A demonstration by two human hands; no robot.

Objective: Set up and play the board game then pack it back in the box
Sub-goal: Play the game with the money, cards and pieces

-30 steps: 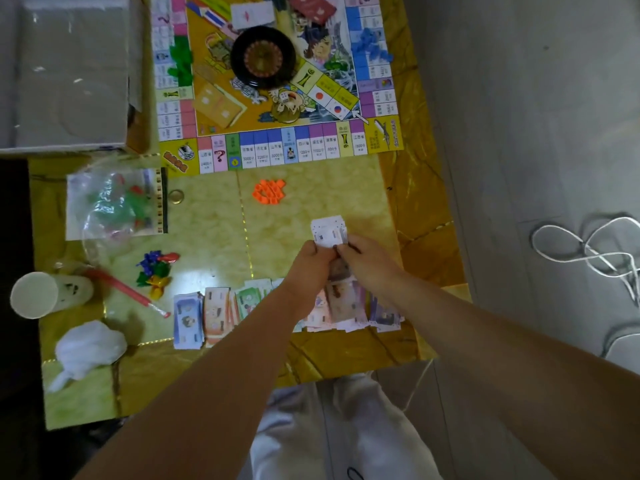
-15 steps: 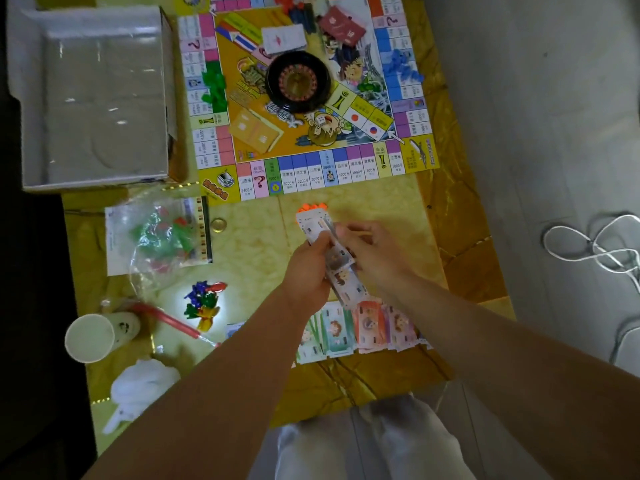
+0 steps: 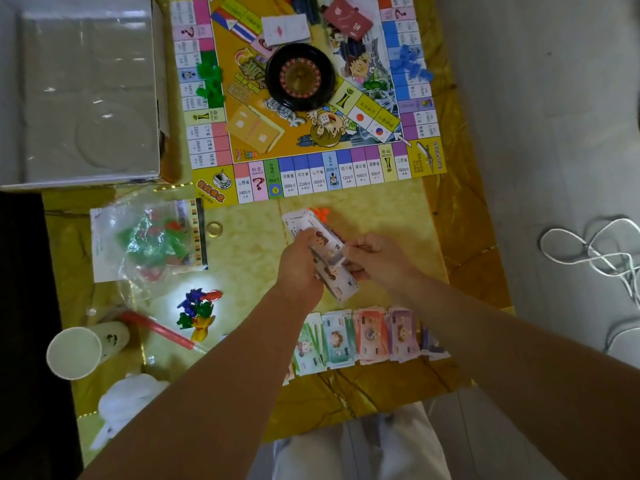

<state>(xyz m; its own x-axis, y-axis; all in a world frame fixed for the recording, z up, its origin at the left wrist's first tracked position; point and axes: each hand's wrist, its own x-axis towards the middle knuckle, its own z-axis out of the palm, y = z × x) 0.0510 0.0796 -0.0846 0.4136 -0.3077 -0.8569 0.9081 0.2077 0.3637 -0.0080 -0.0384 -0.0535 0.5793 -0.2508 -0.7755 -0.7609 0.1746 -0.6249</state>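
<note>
Yellow marbled table (image 3: 460, 216), grey floor (image 3: 540, 98), white cable (image 3: 602, 252)

Home: low table (image 3: 460, 237), paper cup (image 3: 74, 353).

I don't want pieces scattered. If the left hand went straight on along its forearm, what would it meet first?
Past the play-money bundle it grips, the left hand would probably reach the game board's near edge; the orange pieces lie just left of that line.
</note>
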